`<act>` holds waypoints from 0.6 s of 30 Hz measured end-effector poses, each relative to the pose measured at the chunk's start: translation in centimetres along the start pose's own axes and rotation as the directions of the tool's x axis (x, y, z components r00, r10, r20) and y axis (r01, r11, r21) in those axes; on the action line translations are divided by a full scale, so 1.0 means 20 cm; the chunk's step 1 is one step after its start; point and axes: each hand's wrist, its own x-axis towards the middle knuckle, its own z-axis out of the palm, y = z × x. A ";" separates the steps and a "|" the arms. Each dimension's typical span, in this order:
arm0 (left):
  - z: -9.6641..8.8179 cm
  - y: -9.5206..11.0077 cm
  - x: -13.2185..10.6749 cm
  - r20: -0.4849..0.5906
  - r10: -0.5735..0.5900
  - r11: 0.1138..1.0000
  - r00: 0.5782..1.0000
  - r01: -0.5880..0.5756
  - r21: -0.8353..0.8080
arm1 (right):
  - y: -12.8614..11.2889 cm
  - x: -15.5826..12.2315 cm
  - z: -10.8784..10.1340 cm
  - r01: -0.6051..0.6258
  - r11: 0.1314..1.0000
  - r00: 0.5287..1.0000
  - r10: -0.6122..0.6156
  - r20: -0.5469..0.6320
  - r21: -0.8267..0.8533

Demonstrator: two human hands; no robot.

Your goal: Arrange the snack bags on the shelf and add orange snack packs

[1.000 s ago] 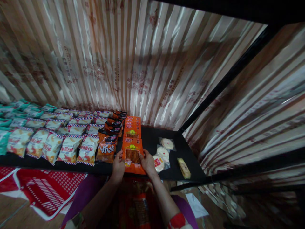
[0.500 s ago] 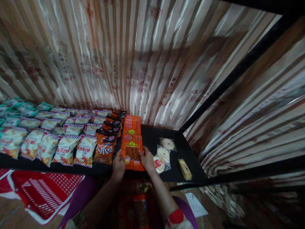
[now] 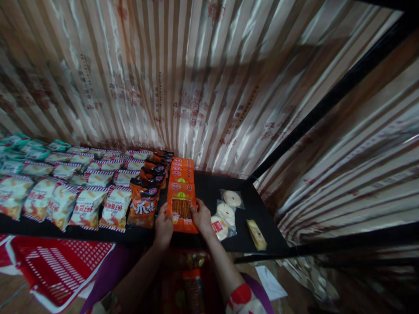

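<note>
An orange snack packet (image 3: 181,208) with a clear window showing brown sticks lies at the front of a row of matching orange packets (image 3: 181,168) on the black shelf. My left hand (image 3: 163,226) grips its left edge, fingers closed. On the opposite edge, my right hand (image 3: 201,218) pinches the same packet. Just left of it stand orange-and-black snack bags (image 3: 143,205). To the right of my right hand lie round white cakes in clear wrappers (image 3: 225,212).
White snack bags (image 3: 85,208) fill the shelf's left part, with green bags (image 3: 36,150) farther left. A yellow wrapped item (image 3: 256,234) lies near the right end of the black shelf (image 3: 209,181). Below are a red basket (image 3: 59,270) and more packets (image 3: 193,288). A black pole (image 3: 314,113) slants at right.
The orange packet in both hands has shifted slightly away from me, closer to the row behind it. The view has tilted a little; both hands keep their hold.
</note>
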 end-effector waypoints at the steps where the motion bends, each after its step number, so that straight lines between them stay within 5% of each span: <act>1: 0.00 0.00 0.00 0.003 0.002 1.000 1.000 -0.002 0.008 | 0.00 0.00 0.00 -0.003 1.000 1.000 0.003 -0.003 0.004; 18: 0.05 0.09 0.08 0.048 0.036 0.987 0.998 -0.043 0.152 | -0.05 0.09 -0.02 -0.028 1.000 1.000 0.028 0.000 -0.011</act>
